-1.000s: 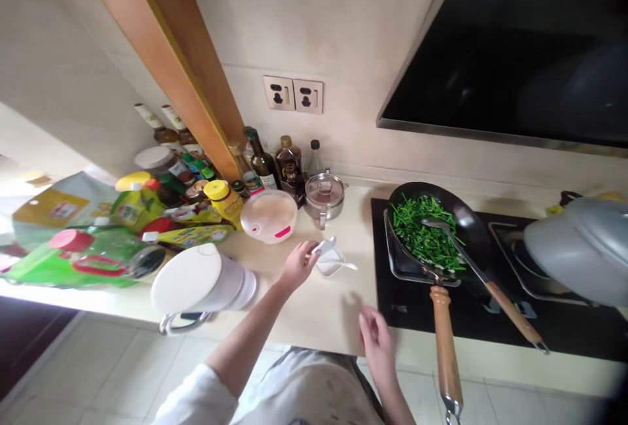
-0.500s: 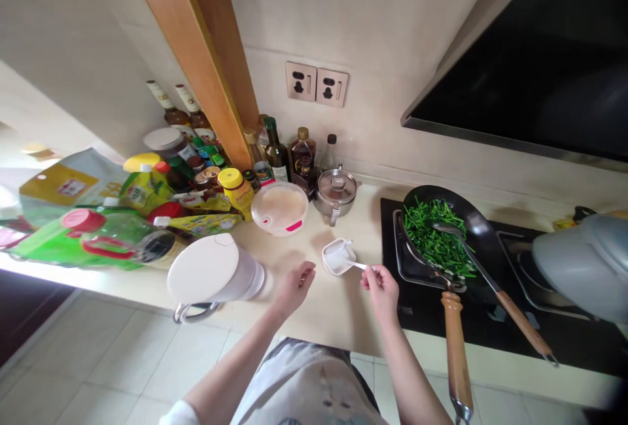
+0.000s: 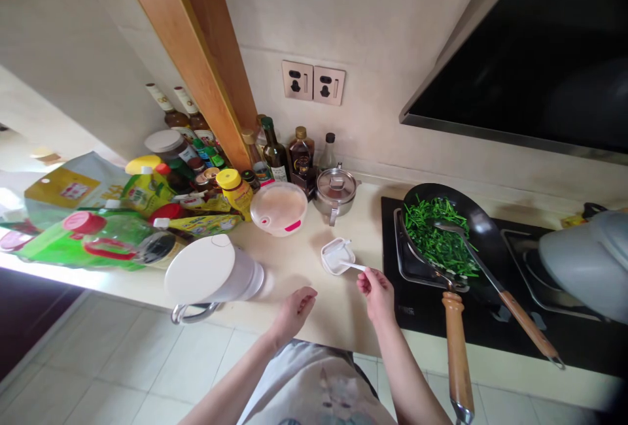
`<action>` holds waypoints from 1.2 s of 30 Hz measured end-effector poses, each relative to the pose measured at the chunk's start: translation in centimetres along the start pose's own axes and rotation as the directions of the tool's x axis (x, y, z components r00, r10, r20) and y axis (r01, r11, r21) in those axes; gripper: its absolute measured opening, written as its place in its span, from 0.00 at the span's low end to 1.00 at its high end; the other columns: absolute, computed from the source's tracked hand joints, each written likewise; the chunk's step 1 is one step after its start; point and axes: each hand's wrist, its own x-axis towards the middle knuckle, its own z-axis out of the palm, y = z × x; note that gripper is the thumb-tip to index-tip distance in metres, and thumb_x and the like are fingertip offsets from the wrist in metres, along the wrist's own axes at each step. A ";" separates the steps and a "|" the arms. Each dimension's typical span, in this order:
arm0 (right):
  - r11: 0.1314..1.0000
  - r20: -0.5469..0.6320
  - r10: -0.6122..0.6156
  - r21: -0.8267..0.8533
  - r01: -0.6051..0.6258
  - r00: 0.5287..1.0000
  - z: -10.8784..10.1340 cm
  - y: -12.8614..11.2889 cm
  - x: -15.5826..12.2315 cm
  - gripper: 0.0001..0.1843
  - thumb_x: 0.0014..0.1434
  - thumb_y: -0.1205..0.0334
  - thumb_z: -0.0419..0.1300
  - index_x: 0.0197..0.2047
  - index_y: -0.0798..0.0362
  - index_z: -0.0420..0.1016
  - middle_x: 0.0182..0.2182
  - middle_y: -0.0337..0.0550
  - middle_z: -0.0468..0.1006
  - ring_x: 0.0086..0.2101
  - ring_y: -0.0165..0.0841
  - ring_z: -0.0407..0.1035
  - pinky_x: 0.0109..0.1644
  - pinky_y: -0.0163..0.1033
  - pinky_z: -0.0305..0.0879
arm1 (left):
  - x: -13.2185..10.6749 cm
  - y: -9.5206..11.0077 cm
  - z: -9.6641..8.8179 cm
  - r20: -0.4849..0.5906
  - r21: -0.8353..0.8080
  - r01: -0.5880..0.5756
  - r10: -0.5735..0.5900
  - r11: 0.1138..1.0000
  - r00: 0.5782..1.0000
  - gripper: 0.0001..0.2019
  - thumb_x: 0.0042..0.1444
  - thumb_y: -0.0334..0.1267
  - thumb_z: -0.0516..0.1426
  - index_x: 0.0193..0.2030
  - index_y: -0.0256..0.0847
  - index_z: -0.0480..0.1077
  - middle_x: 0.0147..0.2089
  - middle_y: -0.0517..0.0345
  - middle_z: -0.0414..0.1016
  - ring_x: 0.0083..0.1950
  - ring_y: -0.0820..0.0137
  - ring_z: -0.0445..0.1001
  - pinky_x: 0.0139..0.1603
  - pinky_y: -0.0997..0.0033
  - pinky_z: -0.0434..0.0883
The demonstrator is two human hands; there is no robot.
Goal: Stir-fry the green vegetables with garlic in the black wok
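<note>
- Right hand [image 3: 377,295]: narrow pinch on the handle of a white plastic spoon [image 3: 355,267], its far end inside a small white square dish [image 3: 331,259].
- Left hand [image 3: 293,315]: loosely open, empty, above the cream countertop [image 3: 304,268].
- Just beside the dish: black wok [image 3: 471,210] of leafy greens [image 3: 436,238] on a black hob [image 3: 490,340].

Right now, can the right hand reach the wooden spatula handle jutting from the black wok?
Probably, once the right hand lets go of the white plastic spoon; only the black wok's long wooden handle lies before the spatula handle.
</note>
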 end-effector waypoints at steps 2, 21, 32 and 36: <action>0.999 -0.012 0.023 0.037 -0.022 1.000 -0.1 -0.2 -0.1 0.21 0.36 0.51 0.74 0.26 0.57 0.73 0.19 0.38 0.75 0.20 0.25 0.67 0.23 0.30 0.61 | -0.1 0.1 0.1 0.014 0.010 0.008 -0.008 1.000 1.000 0.14 0.58 0.45 0.50 0.41 0.38 0.70 0.37 0.48 0.77 0.39 0.62 0.76 0.41 0.64 0.72; 1.000 -0.007 -0.001 -0.009 0.001 1.000 1.5 0.2 -0.6 0.23 0.35 0.47 0.74 0.24 0.57 0.73 0.19 0.38 0.76 0.20 0.25 0.68 0.22 0.29 0.63 | -1.0 -0.8 0.8 0.089 0.069 0.019 -0.025 0.997 0.996 0.15 0.59 0.45 0.49 0.41 0.36 0.70 0.37 0.48 0.76 0.38 0.64 0.74 0.39 0.68 0.70; 0.929 -0.105 0.210 0.331 -0.165 0.972 0.2 -0.7 -0.9 0.19 0.30 0.62 0.77 0.25 0.57 0.75 0.18 0.38 0.77 0.19 0.23 0.69 0.20 0.24 0.65 | -0.5 -1.4 0.9 0.128 0.090 -0.003 -0.009 0.996 0.992 0.15 0.60 0.46 0.49 0.42 0.38 0.70 0.37 0.49 0.76 0.37 0.64 0.74 0.39 0.67 0.70; 0.897 -0.153 0.221 0.420 -0.139 0.963 -0.6 -2.3 -1.5 0.13 0.36 0.67 0.74 0.25 0.56 0.75 0.18 0.37 0.77 0.19 0.23 0.68 0.19 0.24 0.66 | -0.1 -1.5 1.2 0.171 0.092 -0.033 0.017 0.995 0.985 0.17 0.60 0.49 0.49 0.41 0.38 0.69 0.38 0.47 0.76 0.38 0.62 0.74 0.40 0.65 0.70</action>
